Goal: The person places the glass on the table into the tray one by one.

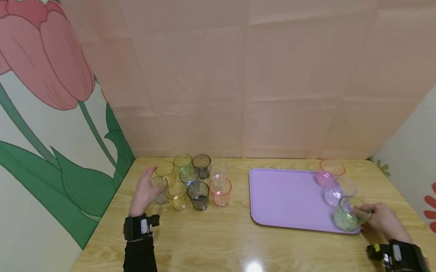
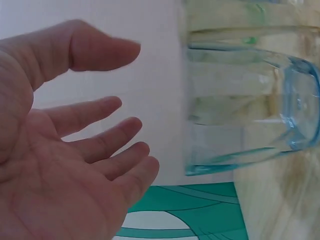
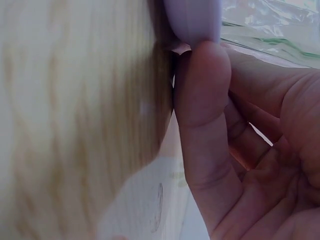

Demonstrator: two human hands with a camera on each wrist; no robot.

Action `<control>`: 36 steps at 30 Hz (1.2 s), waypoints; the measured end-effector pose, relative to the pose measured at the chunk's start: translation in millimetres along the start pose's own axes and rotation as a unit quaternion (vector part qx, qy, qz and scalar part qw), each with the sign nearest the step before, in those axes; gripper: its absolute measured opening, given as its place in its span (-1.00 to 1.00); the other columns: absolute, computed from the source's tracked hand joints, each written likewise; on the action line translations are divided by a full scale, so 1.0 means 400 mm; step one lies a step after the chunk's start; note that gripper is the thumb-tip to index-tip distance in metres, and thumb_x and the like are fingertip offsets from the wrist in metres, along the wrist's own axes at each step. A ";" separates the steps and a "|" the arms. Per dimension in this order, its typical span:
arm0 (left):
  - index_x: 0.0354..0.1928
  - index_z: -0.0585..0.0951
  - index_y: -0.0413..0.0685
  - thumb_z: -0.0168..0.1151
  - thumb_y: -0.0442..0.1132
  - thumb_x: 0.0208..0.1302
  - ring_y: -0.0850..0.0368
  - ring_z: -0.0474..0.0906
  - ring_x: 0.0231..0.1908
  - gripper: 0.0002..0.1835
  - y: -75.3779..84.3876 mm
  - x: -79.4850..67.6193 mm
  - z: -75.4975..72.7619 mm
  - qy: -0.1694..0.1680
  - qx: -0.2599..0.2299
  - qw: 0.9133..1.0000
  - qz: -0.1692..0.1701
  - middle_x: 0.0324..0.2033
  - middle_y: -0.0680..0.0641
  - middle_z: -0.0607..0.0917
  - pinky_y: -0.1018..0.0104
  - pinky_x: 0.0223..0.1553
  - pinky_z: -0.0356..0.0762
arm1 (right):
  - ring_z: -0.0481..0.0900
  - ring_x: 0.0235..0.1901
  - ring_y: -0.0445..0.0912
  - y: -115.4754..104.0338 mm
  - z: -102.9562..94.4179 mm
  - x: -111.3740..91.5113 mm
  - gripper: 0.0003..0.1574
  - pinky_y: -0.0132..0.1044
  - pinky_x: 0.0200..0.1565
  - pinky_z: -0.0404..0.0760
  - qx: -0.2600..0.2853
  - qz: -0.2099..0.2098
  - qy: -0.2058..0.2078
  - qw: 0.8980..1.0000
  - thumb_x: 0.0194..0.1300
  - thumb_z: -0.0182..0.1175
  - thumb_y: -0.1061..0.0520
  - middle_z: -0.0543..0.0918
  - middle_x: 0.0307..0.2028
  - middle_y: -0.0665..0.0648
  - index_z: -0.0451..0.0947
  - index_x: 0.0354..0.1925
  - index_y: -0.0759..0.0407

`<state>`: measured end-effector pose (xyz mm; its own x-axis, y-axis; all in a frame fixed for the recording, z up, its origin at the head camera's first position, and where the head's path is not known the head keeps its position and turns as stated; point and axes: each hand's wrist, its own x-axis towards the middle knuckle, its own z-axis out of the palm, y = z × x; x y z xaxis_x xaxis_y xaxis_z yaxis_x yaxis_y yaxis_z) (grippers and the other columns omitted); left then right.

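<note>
Released, fingers spread, your left hand (image 1: 146, 189) is beside the clustered glasses (image 1: 189, 178) near the worktop's (image 1: 195, 249) left edge; your right hand (image 1: 387, 220) meets the lilac tray's (image 1: 289, 196) near right corner, where I cannot tell whether it pinches rim or green glass (image 1: 344, 220). Lifting that corner could topple the green glass; a hasty left reach might knock the crowded ones together.

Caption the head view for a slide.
Left hand beside clustered glasses; right hand at the purple tray, near a green glass.
</note>
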<state>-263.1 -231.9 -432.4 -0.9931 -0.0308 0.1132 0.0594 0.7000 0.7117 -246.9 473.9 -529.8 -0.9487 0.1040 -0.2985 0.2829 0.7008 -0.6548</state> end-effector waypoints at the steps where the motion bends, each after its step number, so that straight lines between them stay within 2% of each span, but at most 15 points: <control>1: 0.45 0.13 -0.34 0.24 -0.49 0.11 -0.39 0.13 0.38 -0.16 -0.003 0.001 0.002 -0.008 0.001 1.000 -0.005 0.42 -0.44 0.12 -0.25 0.29 0.25 | 0.53 -0.34 -0.07 0.001 0.000 -0.001 -0.44 -0.27 -0.39 0.55 -0.002 0.001 0.001 1.000 0.29 0.29 0.02 0.71 -0.26 0.19 0.57 0.03 0.48; 7: 0.42 0.09 -0.48 0.32 -0.42 0.08 -0.44 0.09 0.37 -0.11 -0.034 0.006 0.012 -0.027 0.011 0.999 -0.043 0.37 -0.53 0.16 -0.25 0.37 0.13 | 0.54 -0.33 -0.06 0.002 0.007 -0.008 -0.50 -0.27 -0.37 0.55 -0.001 0.004 0.002 1.000 0.28 0.30 0.07 0.72 -0.27 0.19 0.59 0.01 0.46; 12: 0.41 0.05 -0.52 0.37 -0.39 0.05 -0.46 0.10 0.37 -0.05 -0.056 0.012 0.021 -0.041 0.021 0.997 -0.066 0.36 -0.56 0.16 -0.23 0.38 0.13 | 0.52 -0.33 -0.06 0.012 0.011 -0.015 -0.56 -0.30 -0.36 0.51 -0.022 -0.004 0.000 1.000 0.28 0.27 0.15 0.71 -0.30 0.16 0.60 0.01 0.46; 20: 0.42 0.04 -0.46 0.38 -0.38 0.03 -0.42 0.17 0.35 -0.03 -0.071 0.023 0.036 -0.056 0.000 0.993 -0.099 0.37 -0.50 0.19 -0.21 0.34 0.20 | 0.52 -0.31 -0.05 0.005 0.003 -0.016 -0.47 -0.29 -0.35 0.50 -0.026 -0.003 0.005 1.000 0.29 0.29 -0.01 0.72 -0.29 0.17 0.61 0.00 0.43; 26: 0.38 0.09 -0.42 0.40 -0.34 0.05 -0.39 0.22 0.33 -0.08 -0.075 0.019 0.038 -0.046 -0.013 0.992 -0.115 0.36 -0.48 0.23 -0.20 0.30 0.27 | 0.55 -0.35 -0.07 -0.001 0.006 -0.014 -0.54 -0.26 -0.39 0.57 -0.004 0.002 0.008 1.000 0.29 0.27 0.14 0.72 -0.27 0.22 0.57 0.01 0.49; 30: 0.37 0.06 -0.39 0.40 -0.32 0.09 -0.40 0.26 0.29 -0.09 -0.073 0.009 0.029 -0.034 -0.028 0.990 -0.132 0.34 -0.49 0.23 -0.21 0.25 0.32 | 0.56 -0.37 -0.08 -0.002 0.007 -0.014 -0.49 -0.26 -0.39 0.58 -0.001 0.010 0.010 1.000 0.28 0.29 0.08 0.72 -0.28 0.20 0.57 0.03 0.47; 32: 0.36 0.05 -0.38 0.38 -0.33 0.10 -0.40 0.30 0.25 -0.11 -0.072 0.004 0.023 -0.021 -0.041 0.990 -0.134 0.32 -0.49 0.25 -0.20 0.20 0.36 | 0.56 -0.36 -0.09 -0.004 0.006 -0.013 -0.45 -0.26 -0.39 0.57 -0.008 0.004 0.011 1.000 0.28 0.29 0.03 0.72 -0.27 0.20 0.57 0.03 0.47; 36: 0.35 0.06 -0.36 0.34 -0.36 0.09 -0.38 0.35 0.17 -0.14 -0.062 -0.001 0.008 0.018 -0.070 0.990 -0.120 0.27 -0.49 0.28 -0.14 0.10 0.40 | 0.57 -0.36 -0.08 -0.011 0.005 -0.011 -0.45 -0.25 -0.37 0.59 -0.007 0.001 0.003 1.000 0.28 0.29 0.06 0.72 -0.26 0.22 0.54 0.06 0.48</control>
<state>-264.6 -246.8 -452.4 -0.9763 -0.2110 -0.0483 -0.1619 0.5634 0.8102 -243.6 469.1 -527.0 -0.9491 0.1091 -0.2956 0.2825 0.7099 -0.6452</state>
